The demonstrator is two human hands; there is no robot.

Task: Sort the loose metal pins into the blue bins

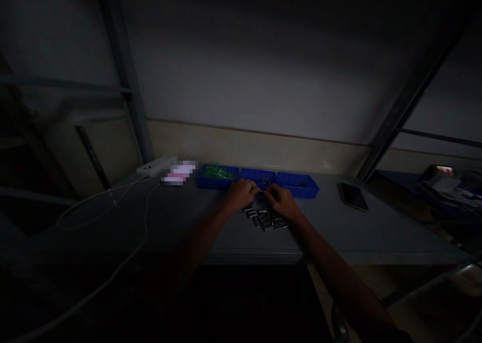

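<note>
Both my hands are stretched out over a small pile of dark metal cylindrical parts [265, 218] lying on a grey table [361, 232]. My left hand [242, 193] has its fingers curled at the top left of the pile. My right hand [281, 200] is curled too, touching the pile's top right. What the fingers hold is too dark and small to make out. Just behind the hands stand three blue bins in a row: the left blue bin [216, 177] with green pieces, the middle blue bin [259, 177], and the right blue bin [298, 184].
A dark phone [353, 196] lies flat at the right of the table. At the back left sit a white power strip [155, 166] with a white cable [113, 197] looping off the table and a small pink-white packet [179, 173]. Metal frame posts rise on both sides.
</note>
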